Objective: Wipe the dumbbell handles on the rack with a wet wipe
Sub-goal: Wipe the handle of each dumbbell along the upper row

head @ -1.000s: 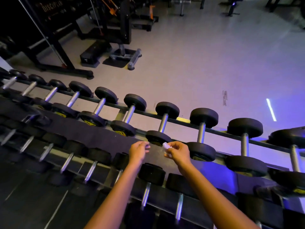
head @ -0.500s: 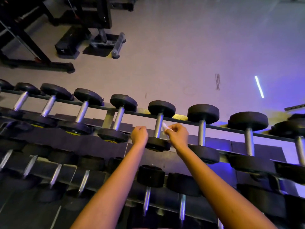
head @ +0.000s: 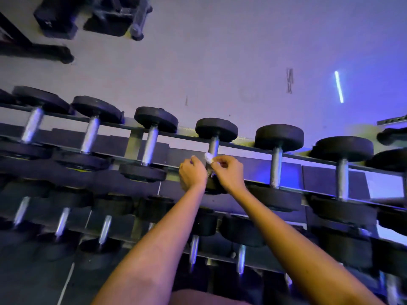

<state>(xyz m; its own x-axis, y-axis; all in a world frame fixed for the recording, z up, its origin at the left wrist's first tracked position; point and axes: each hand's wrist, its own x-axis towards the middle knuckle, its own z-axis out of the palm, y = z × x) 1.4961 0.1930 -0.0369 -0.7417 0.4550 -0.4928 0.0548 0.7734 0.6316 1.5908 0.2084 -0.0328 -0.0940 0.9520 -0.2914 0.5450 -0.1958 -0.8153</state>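
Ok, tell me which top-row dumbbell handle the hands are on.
The fourth visible handle from the left, top row: left hand and right hand flank it, the right pinching the white wipe against it.

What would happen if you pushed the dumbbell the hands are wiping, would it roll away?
Probably not far: the dumbbell has round heads, so it could roll, but its far head sits on a rack rail. It likely feels heavy for its size, with thick black heads on a metal handle, where the right hand pinches the wet wipe.
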